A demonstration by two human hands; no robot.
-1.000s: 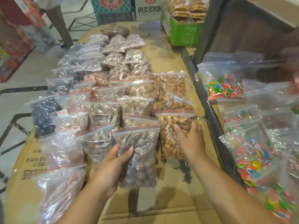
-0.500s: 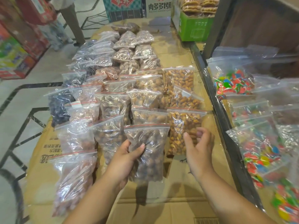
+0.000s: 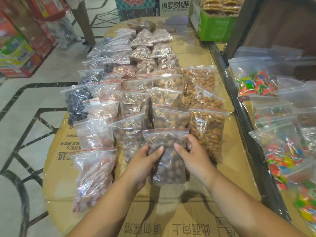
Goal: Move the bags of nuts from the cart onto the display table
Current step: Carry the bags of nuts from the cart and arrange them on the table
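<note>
both hands grip one zip bag of brown nuts (image 3: 168, 161): left hand (image 3: 145, 160) on its left edge, right hand (image 3: 192, 155) on its right. bag lies on the cardboard-covered table (image 3: 213, 190), nearest in its row.

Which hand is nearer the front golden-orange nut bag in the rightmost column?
Right. The right hand is beside the lower left of the golden-orange bag; the left hand is farther left, across the dark-nut bag both hold.

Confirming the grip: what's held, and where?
One bag of brown nuts, gripped mid-height: left hand on its left edge, right hand on its right edge.
</note>
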